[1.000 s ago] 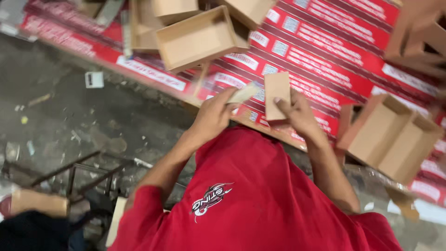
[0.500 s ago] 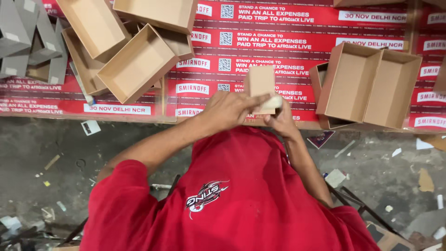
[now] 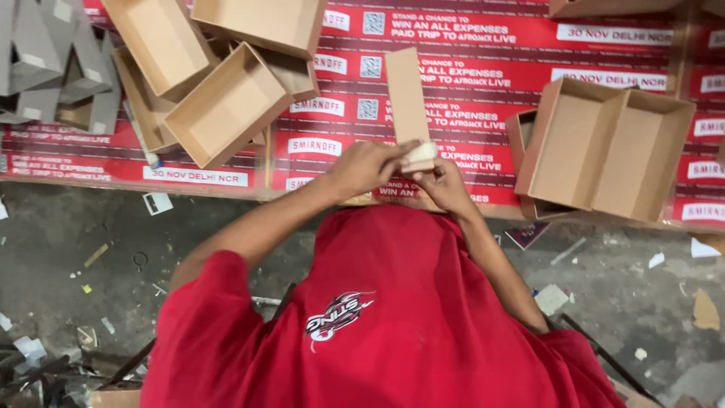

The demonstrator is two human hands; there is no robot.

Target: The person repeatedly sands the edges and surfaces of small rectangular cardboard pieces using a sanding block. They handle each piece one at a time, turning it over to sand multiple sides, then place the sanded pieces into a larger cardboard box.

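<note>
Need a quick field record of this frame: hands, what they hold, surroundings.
left hand: grips the lower end of the cardboard strip
right hand: under the strip's lower end, at a pale pad
strip pose: upright, long side vertical
surface: red printed sheets as a work top
left side: open cardboard trays, piled
right side: divided cardboard box
clothing: red shirt
floor: grey, littered scraps

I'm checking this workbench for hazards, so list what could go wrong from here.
1. Both hands, the left hand and the right hand, pinch only the bottom end of the cardboard strip, so it may bend or slip.
2. The open cardboard boxes lie stacked askew and could slide.
</note>
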